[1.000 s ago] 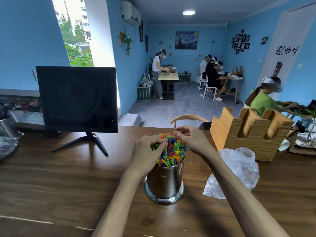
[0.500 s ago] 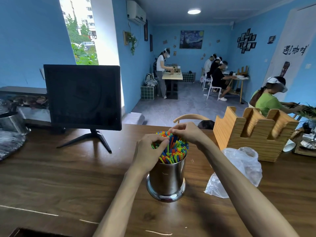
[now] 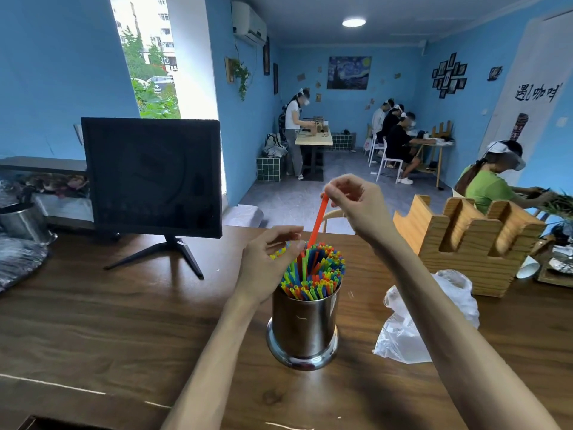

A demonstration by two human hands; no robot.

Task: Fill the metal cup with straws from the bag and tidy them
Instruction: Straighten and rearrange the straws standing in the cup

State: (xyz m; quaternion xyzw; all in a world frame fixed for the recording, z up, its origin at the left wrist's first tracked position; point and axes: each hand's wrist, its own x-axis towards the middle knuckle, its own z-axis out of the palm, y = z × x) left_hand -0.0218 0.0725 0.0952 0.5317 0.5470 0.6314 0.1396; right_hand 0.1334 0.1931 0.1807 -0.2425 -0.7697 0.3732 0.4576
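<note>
steel, the metal cup (image 3: 304, 324) stands mid-table, packed with straws (image 3: 313, 276); the tidying step is in hand. right hand (image 3: 356, 204) pinches an orange straw (image 3: 319, 218) raised above the bunch, which next needs seating level. left hand (image 3: 269, 268), fingers loosely curled, steadies the bunch beside the near-empty bag (image 3: 424, 318).

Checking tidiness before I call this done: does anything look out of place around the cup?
One orange straw stands well above the others in the metal cup, pinched at its top by the right hand. The left hand touches the bundle. The crumpled plastic bag lies on the table.
</note>
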